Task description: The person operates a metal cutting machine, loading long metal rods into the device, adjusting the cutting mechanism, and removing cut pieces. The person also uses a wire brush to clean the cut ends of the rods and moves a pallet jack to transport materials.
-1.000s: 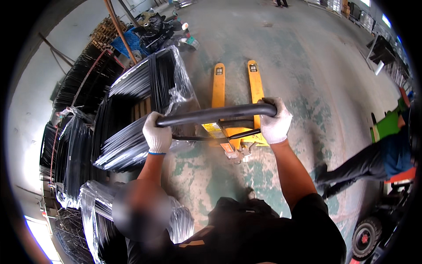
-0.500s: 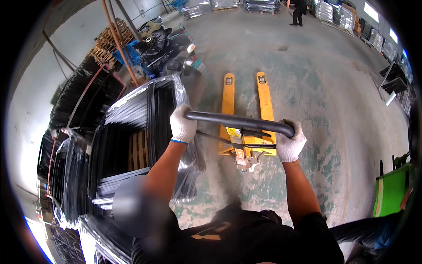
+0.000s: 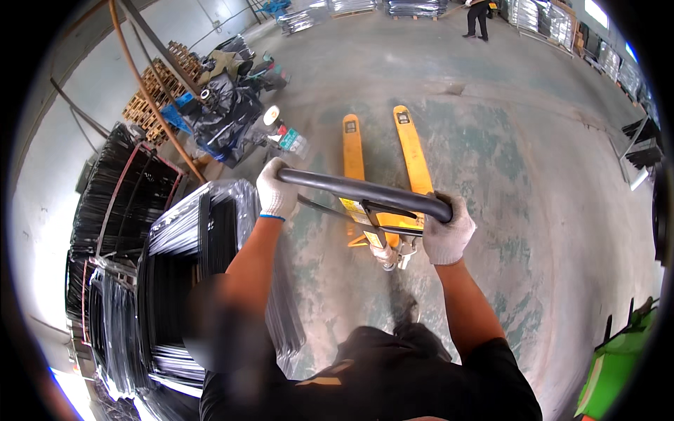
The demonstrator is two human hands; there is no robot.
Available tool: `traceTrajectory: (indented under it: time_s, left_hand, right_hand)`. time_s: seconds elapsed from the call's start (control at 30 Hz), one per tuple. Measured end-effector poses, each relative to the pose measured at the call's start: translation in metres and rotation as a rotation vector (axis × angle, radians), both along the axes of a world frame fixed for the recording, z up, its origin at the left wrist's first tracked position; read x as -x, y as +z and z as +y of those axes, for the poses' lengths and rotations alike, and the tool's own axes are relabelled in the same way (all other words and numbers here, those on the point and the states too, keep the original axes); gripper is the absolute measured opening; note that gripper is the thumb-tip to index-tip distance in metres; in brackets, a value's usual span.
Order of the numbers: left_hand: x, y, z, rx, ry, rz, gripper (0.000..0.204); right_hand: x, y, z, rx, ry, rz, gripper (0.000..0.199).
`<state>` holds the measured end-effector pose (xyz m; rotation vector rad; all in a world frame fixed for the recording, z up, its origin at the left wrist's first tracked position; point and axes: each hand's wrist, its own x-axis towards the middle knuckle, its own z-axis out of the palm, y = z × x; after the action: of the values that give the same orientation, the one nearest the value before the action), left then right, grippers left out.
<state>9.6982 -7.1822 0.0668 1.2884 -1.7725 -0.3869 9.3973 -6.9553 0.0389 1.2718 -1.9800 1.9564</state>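
Observation:
A yellow pallet jack (image 3: 415, 158) stands in front of me, its two bare forks pointing away across the floor. Both my hands wear white knit gloves and grip its black bar handle (image 3: 361, 191). My left hand (image 3: 276, 189) is closed round the left end of the bar, while my right hand (image 3: 450, 231) wraps the bent right end. The handle tilts back toward me, slightly lower on the right. Below it, the lever and the wheel base are partly covered by the bar and its bracket.
Close on my left stands a wrapped stack of black frames (image 3: 168, 295). Farther ahead lie black plastic bags (image 3: 221, 112) and a bucket (image 3: 272, 116). A green machine (image 3: 609, 375) is at lower right. Far off, a person (image 3: 479, 19) stands near wrapped pallets (image 3: 414, 7).
I have moved forward with the pallet jack, my hands still on its bar. The wrapped stack, the bags and the green machine have slid nearer and lower in view.

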Motion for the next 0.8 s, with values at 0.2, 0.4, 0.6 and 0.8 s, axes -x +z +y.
traceTrajectory:
  time_s: [0.2, 0.4, 0.6, 0.8]
  left_hand:
    - [0.137, 0.000, -0.134, 0.110, 0.055, -0.035, 0.011]
    - [0.254, -0.005, -0.281, 0.332, 0.120, -0.060, 0.014]
    - [0.309, -0.001, -0.497, 0.151, 0.146, -0.073, 0.011]
    - [0.385, -0.003, -0.673, 0.188, 0.250, -0.068, 0.015]
  right_hand:
    - [0.165, -0.007, -0.178, 0.018, -0.003, 0.071, 0.024]
    - [0.310, -0.007, -0.392, 0.091, 0.105, 0.099, 0.028]
    - [0.359, 0.004, -0.578, 0.079, 0.203, 0.112, 0.024]
    - [0.436, -0.007, -0.778, 0.101, 0.215, 0.049, 0.027]
